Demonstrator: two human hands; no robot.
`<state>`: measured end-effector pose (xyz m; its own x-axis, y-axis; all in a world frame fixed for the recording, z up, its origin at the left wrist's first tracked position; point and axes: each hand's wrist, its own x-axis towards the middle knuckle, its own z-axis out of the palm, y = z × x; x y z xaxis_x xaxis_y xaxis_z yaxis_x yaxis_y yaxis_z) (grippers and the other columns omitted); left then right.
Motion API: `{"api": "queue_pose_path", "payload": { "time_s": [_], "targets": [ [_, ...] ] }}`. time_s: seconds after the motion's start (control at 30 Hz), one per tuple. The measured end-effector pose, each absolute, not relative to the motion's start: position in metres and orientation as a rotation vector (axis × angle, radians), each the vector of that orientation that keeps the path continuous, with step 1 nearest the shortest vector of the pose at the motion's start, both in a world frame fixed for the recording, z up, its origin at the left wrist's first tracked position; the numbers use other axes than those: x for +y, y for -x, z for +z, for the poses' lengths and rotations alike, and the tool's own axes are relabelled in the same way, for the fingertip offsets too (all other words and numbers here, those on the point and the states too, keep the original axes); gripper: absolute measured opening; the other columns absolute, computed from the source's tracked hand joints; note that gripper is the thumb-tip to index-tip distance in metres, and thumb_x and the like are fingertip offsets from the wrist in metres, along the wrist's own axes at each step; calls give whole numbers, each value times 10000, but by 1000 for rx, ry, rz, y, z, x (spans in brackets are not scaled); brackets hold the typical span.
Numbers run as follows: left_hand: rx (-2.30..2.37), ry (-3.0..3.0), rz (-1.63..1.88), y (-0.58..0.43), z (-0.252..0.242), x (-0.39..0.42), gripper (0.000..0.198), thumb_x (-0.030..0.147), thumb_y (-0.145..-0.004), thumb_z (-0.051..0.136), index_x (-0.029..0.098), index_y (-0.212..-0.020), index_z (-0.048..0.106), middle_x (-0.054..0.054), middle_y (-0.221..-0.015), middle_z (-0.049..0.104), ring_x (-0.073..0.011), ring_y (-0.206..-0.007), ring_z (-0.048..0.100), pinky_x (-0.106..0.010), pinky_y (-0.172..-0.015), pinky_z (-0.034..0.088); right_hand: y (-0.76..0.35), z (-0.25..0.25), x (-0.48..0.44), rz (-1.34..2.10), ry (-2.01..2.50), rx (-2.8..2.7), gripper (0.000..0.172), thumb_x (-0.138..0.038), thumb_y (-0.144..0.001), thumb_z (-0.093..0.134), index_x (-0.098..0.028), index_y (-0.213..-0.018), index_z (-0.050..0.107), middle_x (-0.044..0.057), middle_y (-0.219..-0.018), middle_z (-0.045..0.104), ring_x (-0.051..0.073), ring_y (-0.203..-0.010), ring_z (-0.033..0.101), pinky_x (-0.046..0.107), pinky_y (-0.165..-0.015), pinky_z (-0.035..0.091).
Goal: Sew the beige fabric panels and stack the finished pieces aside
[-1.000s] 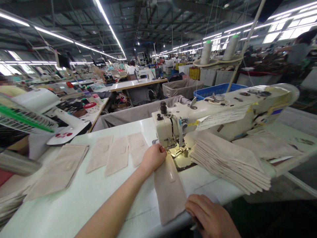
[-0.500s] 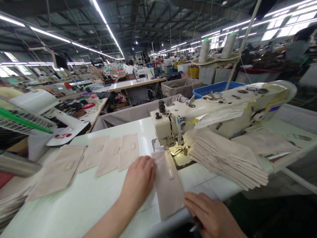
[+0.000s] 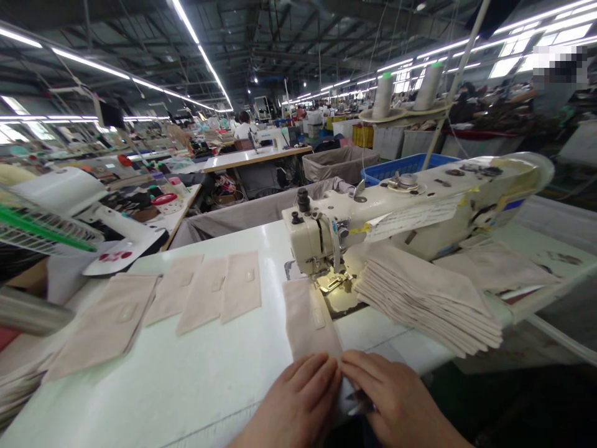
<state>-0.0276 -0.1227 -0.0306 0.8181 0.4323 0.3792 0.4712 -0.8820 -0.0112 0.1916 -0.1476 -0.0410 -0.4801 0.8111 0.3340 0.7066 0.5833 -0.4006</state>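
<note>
A beige fabric piece [image 3: 310, 314] with a small stitched label lies flat on the pale table, its far end beside the sewing machine's lit presser foot [image 3: 334, 285]. At its near end my left hand [image 3: 303, 398] is closed on the fabric, fingers together. My right hand [image 3: 392, 395] meets it there, thumb and fingers closed at the near right corner. Small metal snips [image 3: 361, 401] stick out from under the right palm, their handles hidden. Both hands nearly touch each other.
The sewing machine [image 3: 396, 205] stands behind the fabric. To its right front lies a fanned stack of beige pieces [image 3: 424, 298]. Several labelled pieces [image 3: 240, 286] are laid out on the left, near a white fan [image 3: 60, 199]. A blue basket [image 3: 405, 168] stands behind.
My left hand has moved from the fabric's left side down to its near end, beside the right hand. The right hand has shifted slightly left, and the fabric's near end is now covered.
</note>
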Motion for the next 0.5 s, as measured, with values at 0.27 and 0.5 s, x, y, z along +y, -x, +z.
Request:
{"api": "queue_pose_path", "payload": {
  "time_s": [0.27,0.5],
  "targets": [
    [-768,2995,-467,27,-15,-114,378,162,-966,478,82,-1324,570,-140,-1281,668,-283,-1199,620,-407,-1010,575,-187,-40,-136,347,1267,-2285,542,3,-624,413,-201,-1062,658,72,-1165,716,238,-998,693,354,-807,591],
    [-797,3028,-459,28,-12,-103,356,180,-969,511,107,-1311,574,-133,-1273,661,-287,-1177,616,-443,-979,587,-193,-24,-128,201,1231,-2169,538,19,-670,410,-193,-1093,665,68,-1127,735,196,-933,718,293,-784,586]
  ]
}}
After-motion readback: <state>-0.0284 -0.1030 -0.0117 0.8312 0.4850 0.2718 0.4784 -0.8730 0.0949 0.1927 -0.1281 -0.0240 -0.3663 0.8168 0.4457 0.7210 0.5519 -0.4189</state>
